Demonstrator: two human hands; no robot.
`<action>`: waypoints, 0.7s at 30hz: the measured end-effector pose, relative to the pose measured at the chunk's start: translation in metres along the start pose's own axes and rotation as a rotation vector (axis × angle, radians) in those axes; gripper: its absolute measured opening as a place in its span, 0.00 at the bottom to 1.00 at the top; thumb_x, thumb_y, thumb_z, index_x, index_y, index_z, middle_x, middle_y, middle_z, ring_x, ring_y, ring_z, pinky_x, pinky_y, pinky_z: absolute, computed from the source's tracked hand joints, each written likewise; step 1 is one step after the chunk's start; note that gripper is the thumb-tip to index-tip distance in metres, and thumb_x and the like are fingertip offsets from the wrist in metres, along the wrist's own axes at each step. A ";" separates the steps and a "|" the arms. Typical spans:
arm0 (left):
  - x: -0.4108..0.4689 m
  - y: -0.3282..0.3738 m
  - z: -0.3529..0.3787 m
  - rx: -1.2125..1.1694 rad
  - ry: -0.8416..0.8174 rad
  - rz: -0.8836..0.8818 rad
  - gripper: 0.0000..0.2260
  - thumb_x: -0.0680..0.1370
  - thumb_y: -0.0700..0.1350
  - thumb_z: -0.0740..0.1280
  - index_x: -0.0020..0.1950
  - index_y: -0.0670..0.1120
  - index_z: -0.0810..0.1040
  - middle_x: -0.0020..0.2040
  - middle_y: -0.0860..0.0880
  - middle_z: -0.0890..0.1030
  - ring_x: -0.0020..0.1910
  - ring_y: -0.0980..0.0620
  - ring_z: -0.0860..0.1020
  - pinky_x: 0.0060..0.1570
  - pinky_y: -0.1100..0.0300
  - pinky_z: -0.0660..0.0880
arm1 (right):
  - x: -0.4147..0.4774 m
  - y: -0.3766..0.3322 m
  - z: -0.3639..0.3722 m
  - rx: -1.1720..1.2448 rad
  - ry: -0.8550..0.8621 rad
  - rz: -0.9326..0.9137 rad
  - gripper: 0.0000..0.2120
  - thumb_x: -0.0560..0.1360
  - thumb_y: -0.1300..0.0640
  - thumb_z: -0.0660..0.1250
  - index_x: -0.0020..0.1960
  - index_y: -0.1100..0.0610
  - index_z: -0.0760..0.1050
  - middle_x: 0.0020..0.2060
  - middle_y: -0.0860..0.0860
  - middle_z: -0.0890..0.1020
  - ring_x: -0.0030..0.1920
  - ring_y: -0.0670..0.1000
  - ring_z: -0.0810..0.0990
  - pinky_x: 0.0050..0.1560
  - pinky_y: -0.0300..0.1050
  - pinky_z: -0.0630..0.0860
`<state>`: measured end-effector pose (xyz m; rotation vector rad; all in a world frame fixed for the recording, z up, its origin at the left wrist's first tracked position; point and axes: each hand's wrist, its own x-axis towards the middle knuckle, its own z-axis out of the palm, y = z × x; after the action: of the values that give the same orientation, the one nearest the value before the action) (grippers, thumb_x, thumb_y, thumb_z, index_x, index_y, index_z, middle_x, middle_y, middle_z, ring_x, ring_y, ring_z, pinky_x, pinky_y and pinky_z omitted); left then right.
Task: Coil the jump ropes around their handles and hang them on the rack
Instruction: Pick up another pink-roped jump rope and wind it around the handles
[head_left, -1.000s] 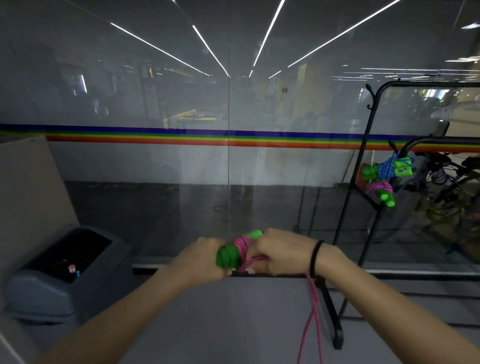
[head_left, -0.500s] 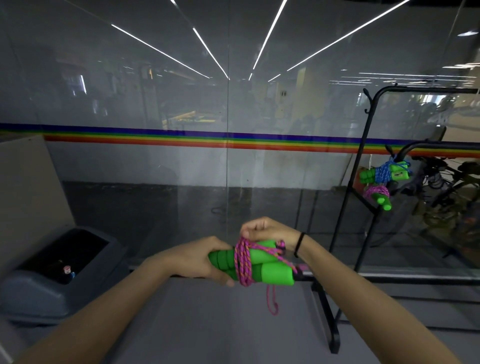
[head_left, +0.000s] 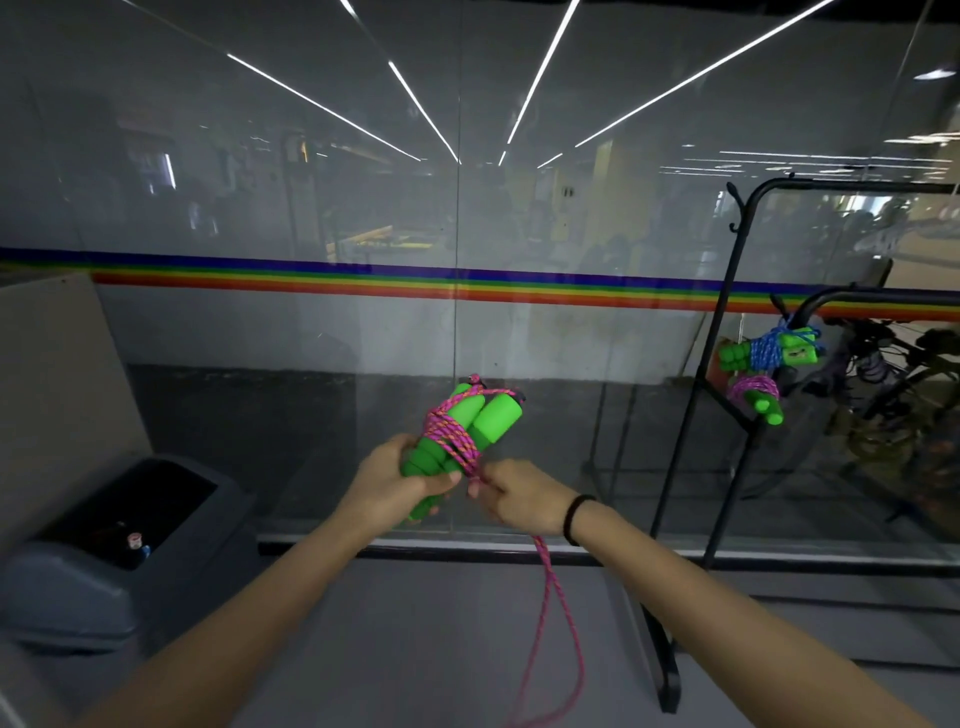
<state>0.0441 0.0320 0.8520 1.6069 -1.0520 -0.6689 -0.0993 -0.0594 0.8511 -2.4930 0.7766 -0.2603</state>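
3 jump ropes are counted: 1 pink rope (head_left: 451, 441) held in the hands, plus 2 hung coiled, i.e. 1 blue rope (head_left: 768, 351) and 1 purple rope (head_left: 752, 387). 2 green handles (head_left: 496, 419) are seen in the held bundle; the no. of handles in the hung bundles can't be told. 2 hands are counted: left hand (head_left: 387, 486), right hand (head_left: 519, 496). Also noted: 1 black rack (head_left: 727, 291), 1 grey bin (head_left: 208, 525), 1 black wristband (head_left: 574, 519), 1 rainbow stripe (head_left: 311, 275).

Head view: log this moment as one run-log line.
left hand: grips green handles | right hand: pinches pink rope | rack: two coiled ropes hung
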 end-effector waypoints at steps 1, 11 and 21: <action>0.000 0.000 0.001 0.228 0.078 0.052 0.16 0.68 0.45 0.74 0.53 0.44 0.76 0.41 0.44 0.82 0.35 0.48 0.82 0.34 0.57 0.78 | -0.001 -0.003 0.000 -0.067 -0.028 -0.005 0.10 0.78 0.57 0.57 0.47 0.61 0.74 0.47 0.64 0.80 0.46 0.57 0.78 0.45 0.42 0.69; -0.008 -0.001 -0.010 1.228 -0.436 0.242 0.17 0.71 0.56 0.68 0.58 0.55 0.74 0.56 0.49 0.80 0.58 0.47 0.77 0.50 0.56 0.73 | -0.016 -0.014 -0.048 -0.204 -0.112 -0.159 0.12 0.71 0.45 0.68 0.44 0.53 0.82 0.36 0.47 0.80 0.38 0.44 0.76 0.44 0.41 0.71; -0.022 0.015 -0.001 0.183 -0.598 0.334 0.07 0.66 0.42 0.76 0.42 0.48 0.82 0.35 0.54 0.81 0.35 0.61 0.76 0.37 0.66 0.73 | -0.009 0.034 -0.030 0.718 -0.109 -0.191 0.10 0.70 0.53 0.71 0.50 0.49 0.76 0.50 0.44 0.84 0.40 0.34 0.80 0.44 0.27 0.75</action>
<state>0.0308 0.0512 0.8645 1.3556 -1.8167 -0.8645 -0.1325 -0.0904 0.8581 -1.8727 0.3134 -0.3867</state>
